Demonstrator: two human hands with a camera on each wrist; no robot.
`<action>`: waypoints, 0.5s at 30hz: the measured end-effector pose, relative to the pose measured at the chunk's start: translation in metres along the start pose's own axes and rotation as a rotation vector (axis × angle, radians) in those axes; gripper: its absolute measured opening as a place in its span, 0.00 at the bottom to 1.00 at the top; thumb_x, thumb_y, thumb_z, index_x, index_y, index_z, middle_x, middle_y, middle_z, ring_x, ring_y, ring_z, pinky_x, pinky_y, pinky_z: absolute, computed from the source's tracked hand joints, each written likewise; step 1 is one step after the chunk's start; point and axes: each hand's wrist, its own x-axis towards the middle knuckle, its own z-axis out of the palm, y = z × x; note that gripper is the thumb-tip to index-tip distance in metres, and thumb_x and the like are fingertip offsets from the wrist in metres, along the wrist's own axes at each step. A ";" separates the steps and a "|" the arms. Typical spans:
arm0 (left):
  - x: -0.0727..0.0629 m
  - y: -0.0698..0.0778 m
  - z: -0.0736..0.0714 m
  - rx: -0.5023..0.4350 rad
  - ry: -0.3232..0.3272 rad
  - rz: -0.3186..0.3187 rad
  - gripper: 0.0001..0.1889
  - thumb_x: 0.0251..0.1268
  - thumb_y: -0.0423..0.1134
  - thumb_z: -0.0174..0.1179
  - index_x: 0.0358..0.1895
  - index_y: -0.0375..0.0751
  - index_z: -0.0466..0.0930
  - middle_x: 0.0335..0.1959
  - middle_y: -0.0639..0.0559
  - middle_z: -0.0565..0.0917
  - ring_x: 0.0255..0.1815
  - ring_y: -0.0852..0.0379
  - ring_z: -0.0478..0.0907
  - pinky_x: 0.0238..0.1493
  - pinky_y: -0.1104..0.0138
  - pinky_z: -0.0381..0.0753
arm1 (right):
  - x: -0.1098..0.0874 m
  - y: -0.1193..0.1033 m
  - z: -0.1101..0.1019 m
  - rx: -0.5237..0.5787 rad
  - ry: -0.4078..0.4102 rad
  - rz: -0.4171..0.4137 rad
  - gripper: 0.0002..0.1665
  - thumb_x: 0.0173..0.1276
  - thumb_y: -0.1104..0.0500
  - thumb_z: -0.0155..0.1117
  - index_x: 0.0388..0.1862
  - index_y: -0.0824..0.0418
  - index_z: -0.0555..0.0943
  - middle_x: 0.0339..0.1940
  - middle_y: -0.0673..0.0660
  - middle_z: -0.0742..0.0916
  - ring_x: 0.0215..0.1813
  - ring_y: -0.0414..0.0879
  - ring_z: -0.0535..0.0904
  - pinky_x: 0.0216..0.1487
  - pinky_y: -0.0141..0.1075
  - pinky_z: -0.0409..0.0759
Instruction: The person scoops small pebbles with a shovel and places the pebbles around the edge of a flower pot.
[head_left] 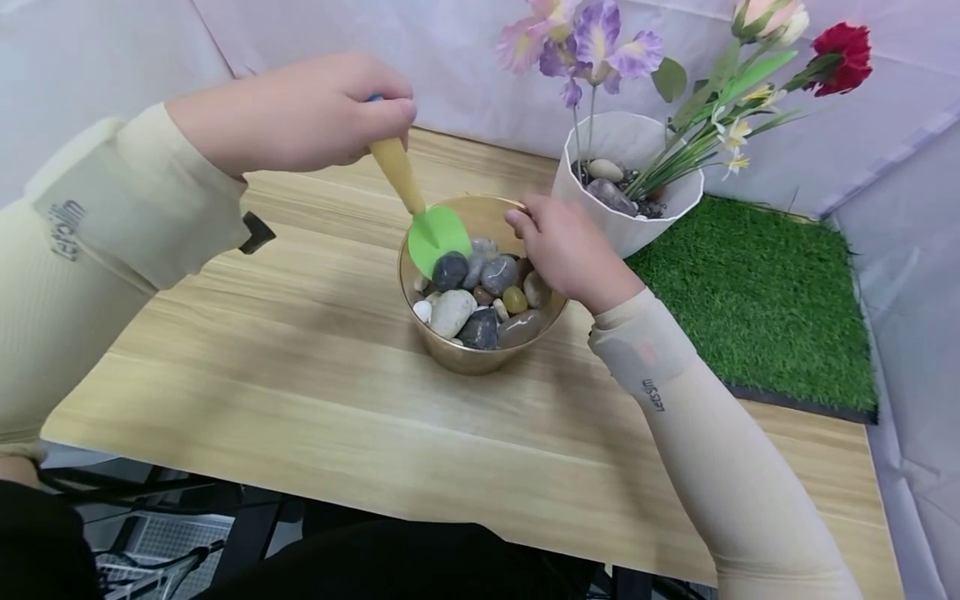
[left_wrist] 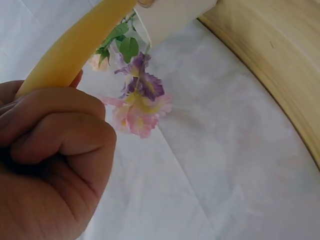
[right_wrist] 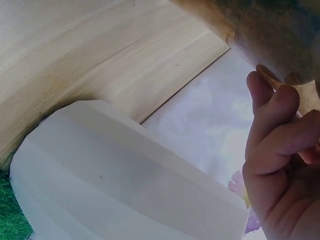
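Observation:
In the head view my left hand [head_left: 315,112] grips the yellow handle of a small trowel [head_left: 438,237]. Its green blade dips into a gold-coloured bucket [head_left: 467,360], against the stones at the back left. Grey, white, brown and yellowish stones [head_left: 452,312] fill much of the bucket. My right hand [head_left: 573,250] holds the bucket's rim at the back right, fingers curled there. The left wrist view shows fingers wrapped round the yellow handle [left_wrist: 75,45], with the blade out of sight. In the right wrist view the bucket [right_wrist: 260,30] is dark and partly cut off.
A white flowerpot [head_left: 622,133] with stones and artificial flowers [head_left: 600,50] stands behind my right hand, tilted in view. It is beside a green turf mat [head_left: 757,308] on the right of the wooden table [head_left: 360,458]. White cloth [head_left: 450,50] hangs behind.

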 end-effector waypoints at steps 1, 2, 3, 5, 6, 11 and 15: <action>0.000 -0.002 0.000 -0.028 0.006 -0.006 0.22 0.86 0.44 0.40 0.33 0.39 0.79 0.17 0.45 0.69 0.16 0.52 0.64 0.17 0.63 0.62 | 0.000 0.000 0.000 -0.003 0.002 -0.001 0.19 0.92 0.51 0.48 0.43 0.62 0.77 0.36 0.60 0.78 0.41 0.57 0.76 0.50 0.51 0.74; -0.001 -0.004 0.000 -0.059 0.012 -0.011 0.22 0.86 0.45 0.41 0.33 0.39 0.79 0.17 0.44 0.69 0.15 0.52 0.63 0.17 0.63 0.61 | 0.000 0.000 0.000 -0.008 0.004 0.000 0.19 0.92 0.51 0.48 0.43 0.61 0.77 0.35 0.60 0.78 0.41 0.57 0.76 0.50 0.51 0.74; -0.001 -0.006 0.001 -0.087 0.021 -0.018 0.22 0.86 0.45 0.41 0.34 0.39 0.80 0.17 0.44 0.69 0.15 0.51 0.62 0.17 0.63 0.61 | -0.001 0.001 -0.001 -0.011 0.007 0.002 0.19 0.92 0.51 0.48 0.43 0.61 0.77 0.35 0.61 0.78 0.41 0.58 0.76 0.50 0.51 0.74; -0.001 -0.012 0.002 -0.167 0.044 -0.036 0.22 0.87 0.44 0.43 0.35 0.38 0.81 0.17 0.43 0.67 0.15 0.51 0.61 0.17 0.63 0.59 | -0.001 0.001 -0.001 -0.015 0.011 0.003 0.18 0.92 0.51 0.48 0.43 0.61 0.78 0.36 0.60 0.79 0.41 0.58 0.76 0.50 0.52 0.75; -0.001 -0.016 0.003 -0.218 0.055 -0.050 0.21 0.86 0.44 0.43 0.35 0.37 0.81 0.16 0.44 0.66 0.15 0.51 0.59 0.17 0.63 0.58 | -0.001 0.001 -0.001 -0.017 0.012 0.005 0.18 0.92 0.51 0.48 0.44 0.61 0.78 0.36 0.60 0.79 0.41 0.58 0.77 0.50 0.52 0.75; -0.001 -0.039 0.014 -0.453 0.055 -0.122 0.20 0.85 0.40 0.44 0.37 0.31 0.80 0.16 0.47 0.63 0.17 0.52 0.56 0.19 0.63 0.53 | -0.002 0.002 0.001 -0.012 0.001 0.011 0.18 0.92 0.52 0.48 0.44 0.61 0.78 0.36 0.60 0.80 0.41 0.58 0.77 0.49 0.52 0.76; -0.001 -0.052 0.024 -0.523 0.045 -0.086 0.21 0.85 0.40 0.42 0.36 0.30 0.79 0.15 0.48 0.61 0.17 0.50 0.53 0.20 0.61 0.50 | -0.001 0.003 0.002 -0.010 -0.002 0.012 0.17 0.92 0.52 0.48 0.44 0.60 0.77 0.35 0.59 0.80 0.39 0.58 0.76 0.48 0.52 0.75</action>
